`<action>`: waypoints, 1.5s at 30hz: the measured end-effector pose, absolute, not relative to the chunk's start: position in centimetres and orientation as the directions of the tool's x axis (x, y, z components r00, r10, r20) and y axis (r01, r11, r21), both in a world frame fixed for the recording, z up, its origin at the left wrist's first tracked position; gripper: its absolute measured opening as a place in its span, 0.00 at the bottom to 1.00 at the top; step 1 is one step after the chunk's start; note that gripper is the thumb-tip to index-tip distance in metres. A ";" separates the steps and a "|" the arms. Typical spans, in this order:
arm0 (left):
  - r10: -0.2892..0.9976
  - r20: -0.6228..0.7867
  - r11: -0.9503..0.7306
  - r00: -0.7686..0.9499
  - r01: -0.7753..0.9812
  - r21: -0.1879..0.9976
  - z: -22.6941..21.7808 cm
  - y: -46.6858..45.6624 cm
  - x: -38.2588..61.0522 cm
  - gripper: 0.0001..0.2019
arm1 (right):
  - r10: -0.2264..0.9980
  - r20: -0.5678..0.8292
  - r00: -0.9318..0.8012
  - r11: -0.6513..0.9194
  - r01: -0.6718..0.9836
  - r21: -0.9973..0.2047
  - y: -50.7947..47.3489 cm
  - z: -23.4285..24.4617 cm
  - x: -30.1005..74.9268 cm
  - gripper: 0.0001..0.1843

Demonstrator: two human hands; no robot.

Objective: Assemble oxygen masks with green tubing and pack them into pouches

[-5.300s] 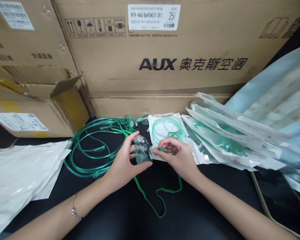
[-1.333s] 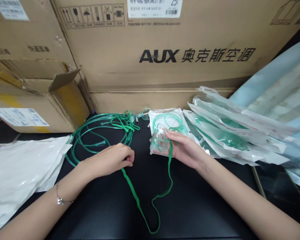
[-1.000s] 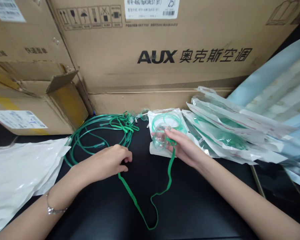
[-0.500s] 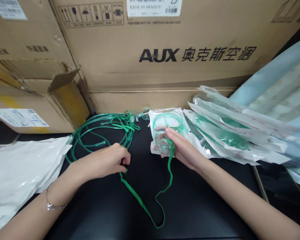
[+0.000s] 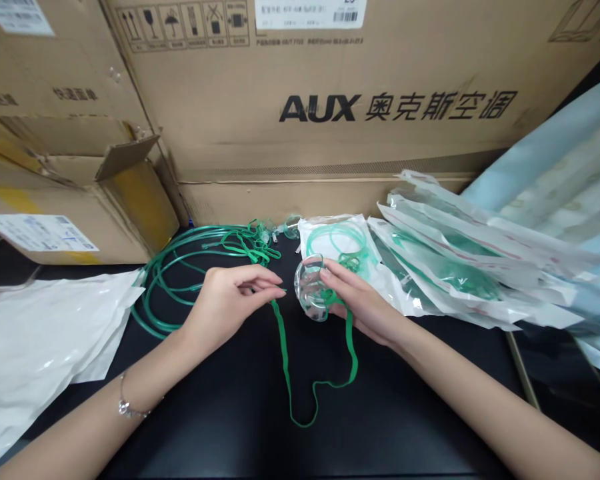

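Between the thumb and fingers of my left hand (image 5: 240, 293) is pinched the free end of a green elastic strap (image 5: 283, 347). The strap hangs in a loop over the black table and runs up to a clear oxygen mask (image 5: 311, 288). My right hand (image 5: 357, 300) is closed around the mask's side, with its open rim turned to the left; some fingers are hidden behind it. The strap end in my left hand is a short way from the mask, apart from it. Behind the mask lies a white packet (image 5: 325, 233) with green tubing on it.
Coiled green tubing (image 5: 153, 293) with another mask (image 5: 293, 227) lies behind my left hand. Sealed packets (image 5: 445, 260) are piled at right, flat white pouches (image 5: 45, 340) at left. Cardboard boxes (image 5: 220, 133) wall off the back of the black table (image 5: 230, 420).
My left hand has moved right and away from me with the strap end, closer to the mask. My right hand has turned the mask sideways and brought it slightly left.
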State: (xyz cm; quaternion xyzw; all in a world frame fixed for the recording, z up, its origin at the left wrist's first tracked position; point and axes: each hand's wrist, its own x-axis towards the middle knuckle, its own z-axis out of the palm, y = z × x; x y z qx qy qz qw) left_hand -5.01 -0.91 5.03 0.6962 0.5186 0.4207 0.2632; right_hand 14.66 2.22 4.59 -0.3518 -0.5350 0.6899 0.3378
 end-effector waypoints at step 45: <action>0.927 0.311 -0.371 0.212 0.650 0.663 5.1 -1.5 -4.0 0.07 | 0.827 0.035 -0.562 0.014 -0.041 -0.999 2.2 3.6 14.5 0.14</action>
